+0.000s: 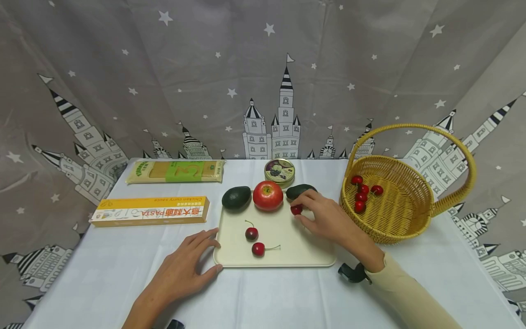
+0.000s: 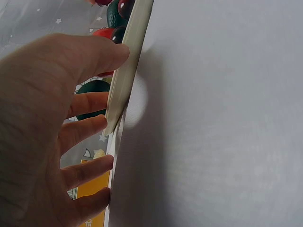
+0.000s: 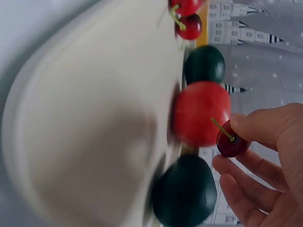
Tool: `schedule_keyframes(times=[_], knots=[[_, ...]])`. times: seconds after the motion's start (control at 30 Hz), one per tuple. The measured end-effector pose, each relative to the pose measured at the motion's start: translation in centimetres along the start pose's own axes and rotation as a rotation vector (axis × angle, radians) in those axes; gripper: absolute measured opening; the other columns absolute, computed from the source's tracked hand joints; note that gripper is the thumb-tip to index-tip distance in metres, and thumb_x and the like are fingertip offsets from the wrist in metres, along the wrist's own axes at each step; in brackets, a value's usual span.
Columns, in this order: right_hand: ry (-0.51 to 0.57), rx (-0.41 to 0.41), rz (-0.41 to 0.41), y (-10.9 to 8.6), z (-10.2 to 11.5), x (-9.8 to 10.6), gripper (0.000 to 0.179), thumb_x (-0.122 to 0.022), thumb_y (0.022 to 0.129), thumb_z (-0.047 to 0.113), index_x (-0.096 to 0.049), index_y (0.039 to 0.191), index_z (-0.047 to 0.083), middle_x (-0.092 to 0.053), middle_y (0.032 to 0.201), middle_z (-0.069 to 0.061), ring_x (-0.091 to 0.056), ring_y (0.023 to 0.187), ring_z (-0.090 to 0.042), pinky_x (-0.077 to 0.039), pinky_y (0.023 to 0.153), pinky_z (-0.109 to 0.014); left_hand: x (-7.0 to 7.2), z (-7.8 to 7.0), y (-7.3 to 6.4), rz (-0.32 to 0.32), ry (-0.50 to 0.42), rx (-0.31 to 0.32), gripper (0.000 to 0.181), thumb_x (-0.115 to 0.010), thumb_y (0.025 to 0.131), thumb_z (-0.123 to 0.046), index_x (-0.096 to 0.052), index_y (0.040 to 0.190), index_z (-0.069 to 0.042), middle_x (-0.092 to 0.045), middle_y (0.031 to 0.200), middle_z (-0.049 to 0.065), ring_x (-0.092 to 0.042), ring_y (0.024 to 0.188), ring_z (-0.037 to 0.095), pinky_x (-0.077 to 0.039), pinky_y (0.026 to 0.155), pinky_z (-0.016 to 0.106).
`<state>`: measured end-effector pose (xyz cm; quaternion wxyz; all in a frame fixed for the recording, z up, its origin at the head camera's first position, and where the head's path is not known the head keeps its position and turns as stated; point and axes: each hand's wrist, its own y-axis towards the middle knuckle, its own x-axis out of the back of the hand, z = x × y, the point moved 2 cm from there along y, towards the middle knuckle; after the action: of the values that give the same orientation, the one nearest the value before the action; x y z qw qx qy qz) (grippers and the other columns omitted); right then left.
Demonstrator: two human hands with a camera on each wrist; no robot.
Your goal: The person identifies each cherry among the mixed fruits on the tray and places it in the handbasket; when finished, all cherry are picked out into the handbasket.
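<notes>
In the head view, a cream tray (image 1: 304, 253) bears a red apple (image 1: 268, 196) and two dark green avocados (image 1: 236, 198) along its far side. Two cherries (image 1: 258, 249) with stems lie nearer its left front. My right hand (image 1: 324, 217) pinches another cherry (image 3: 233, 144) between thumb and fingertips over the tray's right part, in front of the right avocado (image 1: 301, 189). The right wrist view shows its green stem. At the tray's left edge my left hand (image 1: 185, 261) has its fingers spread, thumb and fingertips touching the rim (image 2: 124, 80).
A yellow wicker basket (image 1: 394, 235) with a tall handle stands at the right, several cherries (image 1: 360, 197) inside. Behind the tray is a round tin (image 1: 280, 171). A pasta box (image 1: 149, 211) and a green-labelled noodle packet (image 1: 176, 172) lie at the left.
</notes>
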<state>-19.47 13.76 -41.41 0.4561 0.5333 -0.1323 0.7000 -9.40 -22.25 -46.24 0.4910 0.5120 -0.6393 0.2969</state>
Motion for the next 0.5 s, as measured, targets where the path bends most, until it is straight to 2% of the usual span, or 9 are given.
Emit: schedule_keyframes(times=[0.23, 0.37, 0.5], knots=[[-0.014, -0.043, -0.059, -1.0, -1.0, 1.9, 0.033, -0.089, 0.09, 0.014, -0.075, 0.12, 0.013, -0.069, 0.118, -0.007, -0.075, 0.097, -0.025, -0.064, 0.083, -0.041, 0.1, -0.1, 0.0, 0.003, 0.004, 0.004, 0.04, -0.086, 0.089, -0.044, -0.069, 0.122, -0.03, -0.054, 0.161, -0.005, -0.055, 0.141, 0.03, -0.06, 0.088, 0.056], [-0.023, -0.051, -0.088, -1.7, -1.6, 3.0, 0.035, -0.089, 0.089, 0.011, -0.076, 0.121, 0.012, -0.07, 0.118, -0.009, -0.075, 0.098, -0.029, -0.064, 0.082, -0.044, 0.1, -0.1, 0.0, -0.001, 0.003, 0.005, 0.04, -0.086, 0.088, -0.043, -0.069, 0.122, -0.029, -0.054, 0.161, -0.005, -0.055, 0.141, 0.03, -0.06, 0.087, 0.056], [-0.042, -0.063, -0.123, -2.3, -2.3, 3.9, 0.034, -0.089, 0.089, 0.01, -0.076, 0.12, 0.012, -0.072, 0.116, -0.007, -0.075, 0.097, -0.027, -0.064, 0.076, -0.042, -0.1, 0.0, -0.1, -0.005, 0.006, 0.002, 0.041, -0.087, 0.087, -0.043, -0.069, 0.121, -0.029, -0.054, 0.161, -0.004, -0.055, 0.141, 0.03, -0.06, 0.086, 0.055]])
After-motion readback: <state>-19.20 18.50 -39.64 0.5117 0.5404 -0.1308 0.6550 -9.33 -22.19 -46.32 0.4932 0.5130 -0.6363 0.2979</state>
